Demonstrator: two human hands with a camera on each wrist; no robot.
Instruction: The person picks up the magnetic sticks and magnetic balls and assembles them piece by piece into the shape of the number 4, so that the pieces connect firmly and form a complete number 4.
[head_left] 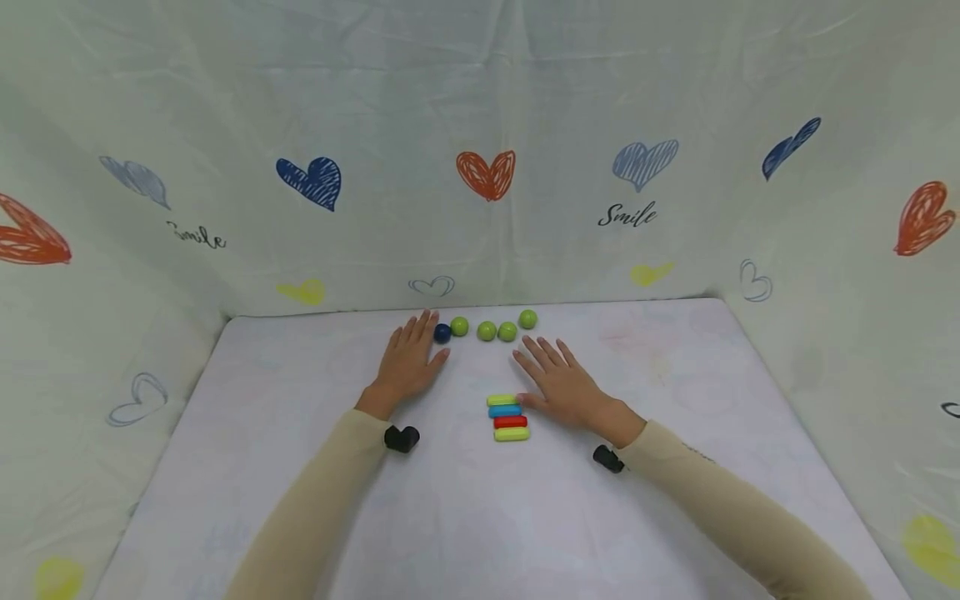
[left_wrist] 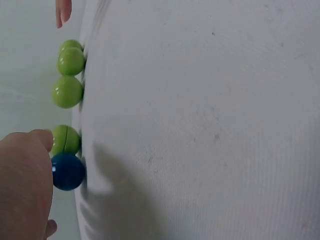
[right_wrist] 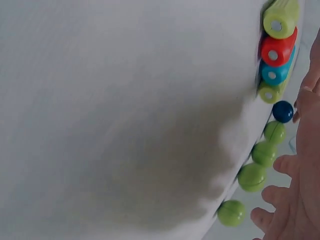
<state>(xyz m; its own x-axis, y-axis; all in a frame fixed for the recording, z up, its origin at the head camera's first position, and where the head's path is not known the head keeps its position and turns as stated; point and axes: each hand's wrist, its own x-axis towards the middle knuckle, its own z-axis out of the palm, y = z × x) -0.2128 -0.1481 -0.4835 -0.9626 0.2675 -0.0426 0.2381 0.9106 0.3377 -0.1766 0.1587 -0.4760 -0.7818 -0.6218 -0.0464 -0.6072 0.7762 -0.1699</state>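
Left hand (left_wrist: 25,186), green ball (left_wrist: 67,139) partly behind

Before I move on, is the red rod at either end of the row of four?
No, the red rod lies between the blue rod and a yellow-green rod in the head view.

A white table (head_left: 435,517) spans the lower frame. Just below centre, 1 dark blue ball (head_left: 442,333) and 4 green balls (head_left: 487,331) form a row (the rightmost slightly higher); lower down, 2 yellow-green rods (head_left: 512,434), 1 blue rod (head_left: 505,411) and 1 red rod (head_left: 511,422) lie side by side.
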